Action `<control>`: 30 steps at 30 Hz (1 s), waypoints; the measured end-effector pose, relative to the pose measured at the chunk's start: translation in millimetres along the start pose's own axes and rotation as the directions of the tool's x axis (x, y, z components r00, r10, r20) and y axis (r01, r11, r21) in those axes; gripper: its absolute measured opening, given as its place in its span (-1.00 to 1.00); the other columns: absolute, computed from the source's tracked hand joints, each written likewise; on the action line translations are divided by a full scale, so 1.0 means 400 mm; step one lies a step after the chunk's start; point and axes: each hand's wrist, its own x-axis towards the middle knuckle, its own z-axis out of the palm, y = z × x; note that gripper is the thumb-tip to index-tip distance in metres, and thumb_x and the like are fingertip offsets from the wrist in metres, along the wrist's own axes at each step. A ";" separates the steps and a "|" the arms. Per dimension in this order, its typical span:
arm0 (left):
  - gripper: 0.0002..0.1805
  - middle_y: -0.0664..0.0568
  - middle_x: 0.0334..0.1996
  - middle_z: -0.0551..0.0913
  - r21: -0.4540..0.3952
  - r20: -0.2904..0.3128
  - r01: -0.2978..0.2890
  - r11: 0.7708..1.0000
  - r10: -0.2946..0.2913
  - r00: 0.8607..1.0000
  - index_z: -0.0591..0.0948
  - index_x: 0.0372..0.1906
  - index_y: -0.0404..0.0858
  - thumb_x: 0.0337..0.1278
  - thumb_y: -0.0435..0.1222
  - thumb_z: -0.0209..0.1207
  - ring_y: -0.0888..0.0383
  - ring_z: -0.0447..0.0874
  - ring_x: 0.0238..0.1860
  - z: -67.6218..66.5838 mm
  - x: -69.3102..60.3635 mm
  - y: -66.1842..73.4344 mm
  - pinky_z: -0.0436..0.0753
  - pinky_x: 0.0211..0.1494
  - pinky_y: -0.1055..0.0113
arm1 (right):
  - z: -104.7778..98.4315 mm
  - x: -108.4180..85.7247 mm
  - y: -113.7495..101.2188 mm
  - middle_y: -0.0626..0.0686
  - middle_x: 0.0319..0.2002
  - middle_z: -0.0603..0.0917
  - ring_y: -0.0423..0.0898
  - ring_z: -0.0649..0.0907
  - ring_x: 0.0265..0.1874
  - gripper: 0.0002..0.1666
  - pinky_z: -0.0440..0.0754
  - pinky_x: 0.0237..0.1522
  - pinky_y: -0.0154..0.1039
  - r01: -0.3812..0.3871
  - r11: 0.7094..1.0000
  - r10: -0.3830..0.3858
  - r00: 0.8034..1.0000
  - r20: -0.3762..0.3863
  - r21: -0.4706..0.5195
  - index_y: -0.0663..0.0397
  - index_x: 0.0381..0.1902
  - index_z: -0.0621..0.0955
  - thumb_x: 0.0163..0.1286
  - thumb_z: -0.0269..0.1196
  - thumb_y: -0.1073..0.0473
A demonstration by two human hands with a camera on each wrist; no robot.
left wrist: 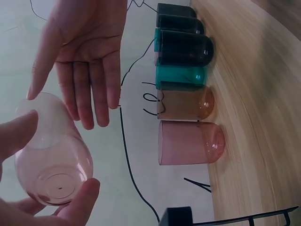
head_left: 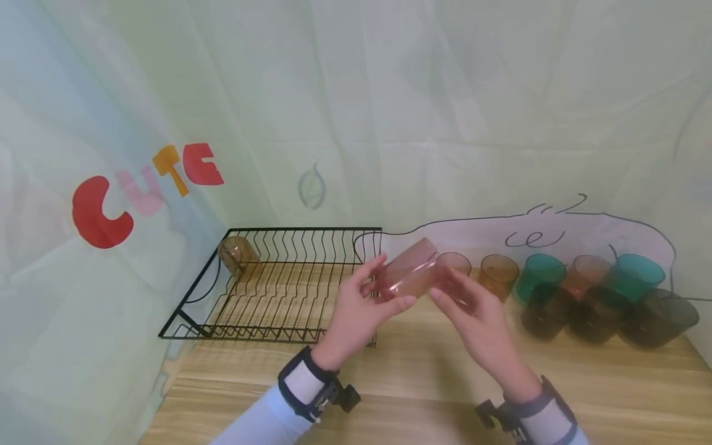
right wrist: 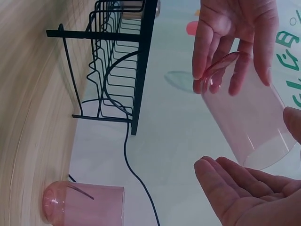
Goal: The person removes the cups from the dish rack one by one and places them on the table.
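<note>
A clear pink cup (head_left: 410,272) is held tilted in the air above the table, between both hands. My left hand (head_left: 361,306) grips it near its base, thumb on one side and fingers on the other, as the left wrist view shows on the cup (left wrist: 59,165). At the rim end is my right hand (head_left: 475,315), its fingers mostly straight beside the cup and its thumb close to the rim. Seen from the right wrist, the open end of the cup (right wrist: 249,113) faces the right palm. Whether the right fingertips touch it, I cannot tell.
A black wire dish rack (head_left: 305,230) stands at the left, with a brownish cup (head_left: 239,252) in its back left corner. Several cups stand at the right, including an amber cup (head_left: 499,275), a teal cup (head_left: 539,272) and a dark cup (head_left: 547,315). A curtain hangs behind.
</note>
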 end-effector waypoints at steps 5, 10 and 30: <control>-0.12 0.13 0.12 0.48 0.009 0.026 -0.003 1.000 0.002 1.000 0.36 0.27 0.04 -0.32 -0.13 0.49 0.09 0.55 0.04 0.007 0.003 -0.029 0.63 0.07 0.31 | 0.008 0.000 -0.008 -0.05 0.21 0.51 -0.08 0.56 0.14 -0.22 0.59 0.08 -0.14 -0.022 0.999 0.022 1.000 0.003 0.032 -0.16 0.33 0.33 0.19 0.24 -0.23; -0.13 0.14 0.11 0.48 0.009 0.055 -0.017 1.000 0.017 0.998 0.36 0.26 0.05 -0.33 -0.14 0.49 0.14 0.55 0.02 0.015 0.003 -0.040 0.62 0.07 0.35 | 0.018 0.002 -0.013 -0.07 0.18 0.53 -0.10 0.57 0.12 -0.19 0.59 0.09 -0.15 -0.006 0.998 0.007 1.000 -0.018 0.069 -0.16 0.32 0.34 0.14 0.31 -0.18; -0.34 0.15 -0.03 0.56 0.175 0.015 -0.021 0.984 0.019 1.000 0.50 0.05 -0.05 -0.33 -0.23 0.48 0.21 0.57 -0.01 0.063 0.015 -0.074 0.61 0.02 0.49 | 0.037 -0.005 -0.092 0.10 0.18 0.52 0.03 0.58 0.11 -0.11 0.62 0.04 -0.07 0.090 0.995 -0.092 0.994 -0.053 -0.049 0.10 0.30 0.35 0.03 0.44 0.05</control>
